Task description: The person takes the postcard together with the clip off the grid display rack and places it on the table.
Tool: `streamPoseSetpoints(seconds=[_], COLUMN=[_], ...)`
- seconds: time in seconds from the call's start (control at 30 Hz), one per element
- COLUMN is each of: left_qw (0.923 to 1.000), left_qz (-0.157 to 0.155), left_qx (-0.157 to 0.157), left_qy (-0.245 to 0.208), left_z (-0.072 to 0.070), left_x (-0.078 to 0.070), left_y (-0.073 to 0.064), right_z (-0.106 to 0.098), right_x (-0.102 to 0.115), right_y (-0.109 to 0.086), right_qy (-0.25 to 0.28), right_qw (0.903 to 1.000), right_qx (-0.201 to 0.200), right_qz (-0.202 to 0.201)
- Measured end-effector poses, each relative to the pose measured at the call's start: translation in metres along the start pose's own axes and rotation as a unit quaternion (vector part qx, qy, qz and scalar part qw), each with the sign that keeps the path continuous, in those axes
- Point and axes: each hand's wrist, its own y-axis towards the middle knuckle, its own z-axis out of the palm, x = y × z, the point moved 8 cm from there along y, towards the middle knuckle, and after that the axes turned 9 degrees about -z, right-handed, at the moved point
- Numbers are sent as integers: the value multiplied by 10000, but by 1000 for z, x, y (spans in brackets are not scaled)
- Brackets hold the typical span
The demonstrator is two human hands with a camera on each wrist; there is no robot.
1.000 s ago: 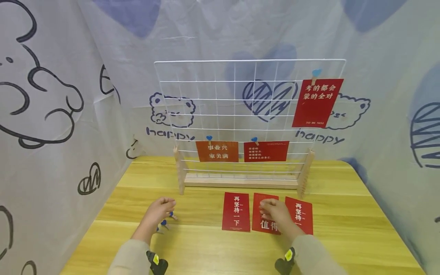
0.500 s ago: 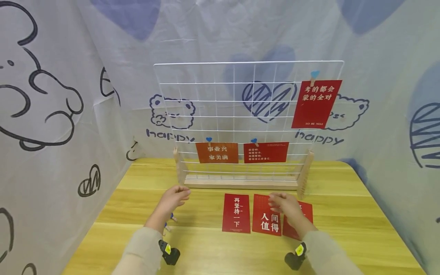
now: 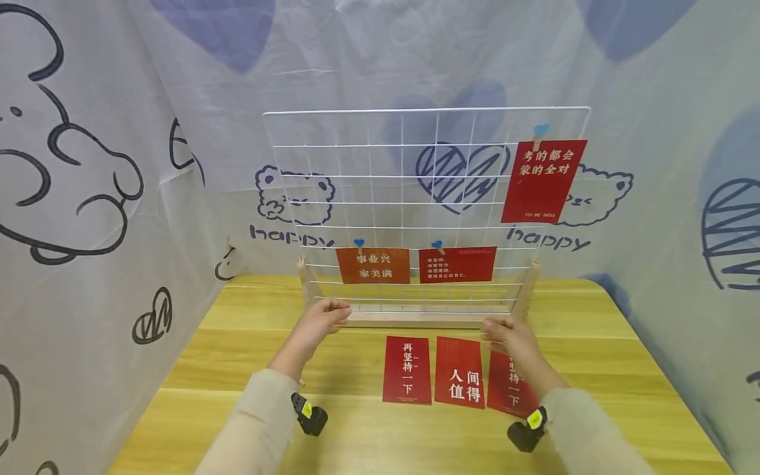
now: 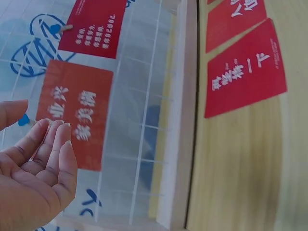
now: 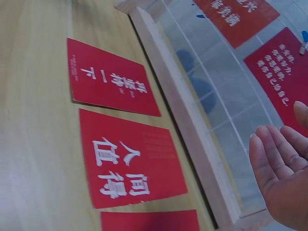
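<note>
My left hand [image 3: 317, 326] hovers before the lower left of a white wire grid [image 3: 427, 110], fingers loosely bent and holding nothing. In the left wrist view its thumb stands apart from the fingers, in front of an orange card [image 4: 79, 115] hung by a blue heart clip [image 4: 24, 120]. My right hand [image 3: 515, 340] is raised above the rightmost red card [image 3: 513, 392] on the table, with relaxed fingers and nothing in them. Left of that lie a middle red card [image 3: 459, 356] and another red card [image 3: 406, 369]. The left forearm mostly hides the loose clips.
On the grid a horizontal red card [image 3: 457, 264] hangs right of the orange one, and a tall red card [image 3: 540, 191] at upper right. The grid's wooden base [image 3: 415, 320] runs along the table [image 3: 368, 435]. A printed cloth [image 3: 368, 53] hangs behind.
My left hand has moved forward and right, away from the loose clips toward the grid. The right hand has moved forward and right, uncovering the middle red card.
</note>
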Motion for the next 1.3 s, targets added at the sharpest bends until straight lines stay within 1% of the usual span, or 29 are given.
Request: streamPoseSetpoints(seconds=[0.07, 0.13, 0.17, 0.2, 0.23, 0.27, 0.3, 0.37, 0.4, 0.43, 0.47, 0.5, 0.57, 0.67, 0.73, 0.9, 1.0, 1.03, 1.07, 1.1, 1.13, 1.23, 1.27, 1.3], left_qw=[10000, 9999, 9999, 9998, 9997, 9996, 9996, 9993, 9992, 9990, 9988, 9986, 9983, 9980, 9974, 9956, 9947, 9945, 9942, 9940, 9937, 9929, 9927, 9926], left_qz=[68, 127, 151, 184, 202, 216, 230, 260, 288, 308, 336, 357, 380, 389, 452, 620, 632, 625, 621, 625, 638, 661, 671, 701], left_qx=[34, 66, 76, 99, 116, 136, 161, 227, 252, 290, 326, 351, 395, 422, 440, 495, 564, 590, 611, 632, 648, 706, 719, 741], left_qy=[9, 33, 39, 68, 81, 87, 100, 119, 145, 155, 163, 173, 216, 282, 341, 498, 577, 601, 624, 633, 662, 694, 691, 666], left_z=[3, 6, 7, 9, 11, 13, 15, 19, 21, 23, 26, 28, 32, 37, 41, 51, 58, 61, 63, 65, 67, 72, 73, 75], left_x=[-7, -14, -18, -22, -25, -29, -32, -39, -43, -46, -50, -53, -60, -71, -79, -97, -106, -109, -112, -115, -118, -126, -129, -132], left_y=[2, 4, 5, 5, 6, 7, 8, 9, 10, 11, 12, 12, 13, 15, 17, 25, 29, 30, 31, 32, 33, 36, 37, 37], right_z=[-8, -21, -26, -28, -30, -32, -32, -28, -28, -30, -35, -38, -55, -84, -97, -108, -109, -100, -95, -93, -91, -61, -60, -57], right_x=[-9, -32, -37, -36, -36, -36, -30, -5, 2, 4, -1, -2, -27, -69, -87, -94, -88, -68, -54, -45, -35, 37, 45, 55], right_y=[8, 24, 28, 29, 31, 33, 32, 25, 24, 26, 32, 34, 52, 80, 95, 111, 112, 102, 96, 94, 91, 56, 55, 50], right_qy=[174, 596, 714, 637, 611, 672, 589, 287, 244, 213, 335, 314, 330, 183, 39, 497, 471, 564, 490, 502, 355, -117, -353, -416], right_qw=[9998, 9971, 9961, 9971, 9973, 9964, 9970, 9992, 9993, 9993, 9987, 9991, 9992, 9996, 9993, 9975, 9973, 9971, 9977, 9977, 9983, 9992, 9985, 9982], right_qx=[84, 266, 313, 246, 250, 298, 263, 97, 66, 65, 92, 56, 17, -174, -366, -455, -488, -412, -383, -323, -345, -323, -385, -367], right_qz=[-107, -391, -424, -327, -326, -429, -436, -265, -273, -295, -367, -283, -208, -120, -15, -213, -291, -298, -260, -325, -294, -211, -174, -226])
